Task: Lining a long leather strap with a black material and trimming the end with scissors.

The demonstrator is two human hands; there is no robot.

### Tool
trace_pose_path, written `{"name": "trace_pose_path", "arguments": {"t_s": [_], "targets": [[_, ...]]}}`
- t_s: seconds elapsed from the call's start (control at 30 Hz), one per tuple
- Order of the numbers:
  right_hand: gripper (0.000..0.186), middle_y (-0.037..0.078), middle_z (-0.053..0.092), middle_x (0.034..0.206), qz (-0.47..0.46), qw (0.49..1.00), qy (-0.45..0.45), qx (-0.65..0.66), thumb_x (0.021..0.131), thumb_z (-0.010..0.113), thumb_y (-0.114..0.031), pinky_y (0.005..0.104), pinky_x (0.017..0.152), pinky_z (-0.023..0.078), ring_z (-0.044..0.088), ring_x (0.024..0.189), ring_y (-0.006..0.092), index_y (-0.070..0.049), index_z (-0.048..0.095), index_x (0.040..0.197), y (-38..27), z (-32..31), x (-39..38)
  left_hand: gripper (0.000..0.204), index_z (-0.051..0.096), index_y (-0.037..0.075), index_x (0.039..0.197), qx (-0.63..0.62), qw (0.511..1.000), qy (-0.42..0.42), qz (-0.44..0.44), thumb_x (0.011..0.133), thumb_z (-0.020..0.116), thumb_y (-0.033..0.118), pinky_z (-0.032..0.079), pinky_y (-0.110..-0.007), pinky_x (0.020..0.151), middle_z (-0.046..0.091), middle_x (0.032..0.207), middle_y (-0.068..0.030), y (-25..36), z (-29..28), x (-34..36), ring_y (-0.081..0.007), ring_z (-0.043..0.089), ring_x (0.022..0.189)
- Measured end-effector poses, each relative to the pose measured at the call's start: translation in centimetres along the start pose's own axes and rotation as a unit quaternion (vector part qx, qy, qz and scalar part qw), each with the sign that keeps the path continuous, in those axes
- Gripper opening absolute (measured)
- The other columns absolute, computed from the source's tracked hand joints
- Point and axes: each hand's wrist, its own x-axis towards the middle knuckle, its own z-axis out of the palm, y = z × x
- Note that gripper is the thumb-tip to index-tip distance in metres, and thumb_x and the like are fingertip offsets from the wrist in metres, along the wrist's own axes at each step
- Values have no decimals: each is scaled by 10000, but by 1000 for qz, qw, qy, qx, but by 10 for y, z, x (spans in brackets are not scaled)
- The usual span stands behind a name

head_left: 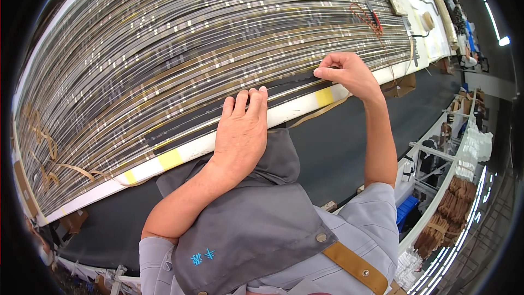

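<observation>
Long, narrow plaid fabric strips (207, 38) in grey, brown, black and white lie side by side across the table. At the near edge, my left hand (240, 131) rests on them palm down, its fingers stretched out and close together. My right hand (352, 76) is further right, with thumb and forefinger pinched at a black fabric strip (292, 83). This strip runs from the pinch toward my left fingertips, along the table's front. The pinched bit itself is mostly hidden by the fingers.
The white table edge (303, 105) carries pieces of yellow tape (324, 96). A red-handled tool (375, 21) with a coiled cord lies on the strips. Tape rolls (428, 20) sit at the far right. Loose tan ribbons (76, 169) lie left. A rack holds brown bundles (450, 207).
</observation>
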Motion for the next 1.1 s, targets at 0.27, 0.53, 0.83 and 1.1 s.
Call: {"name": "trace_pose_path", "arguments": {"t_s": [0.27,0.53,0.83,1.1], "targets": [[243,-9,613,734,-1,995,69,-71,819,781,-232,261,665,427,525,720,78,-43,633,778,-4,12,4,544,492,-103,1357,0,1000,1,-2,858,547,106,385,-373,982,508,1214,-153,0,0,0,-273,471,1123],[281,116,698,794,-22,990,89,-110,804,779,-276,356,764,504,677,870,223,-18,668,791,-4,16,4,546,490,-99,1360,1,1000,2,-4,859,548,108,385,-376,987,508,1216,-150,0,0,0,-273,469,1126],[248,51,647,736,-25,985,116,-128,809,791,-226,304,689,472,579,732,129,-26,645,791,-4,21,4,549,488,-96,1365,3,1000,3,-5,862,546,116,383,-378,992,508,1211,-148,1,-1,0,-271,467,1136],[257,68,657,746,-36,981,125,-143,809,789,-230,315,701,478,599,746,151,-20,643,789,-1,23,4,554,486,-94,1369,9,1000,-1,-3,861,549,118,383,-377,992,503,1218,-146,1,0,0,-272,466,1136]]}}
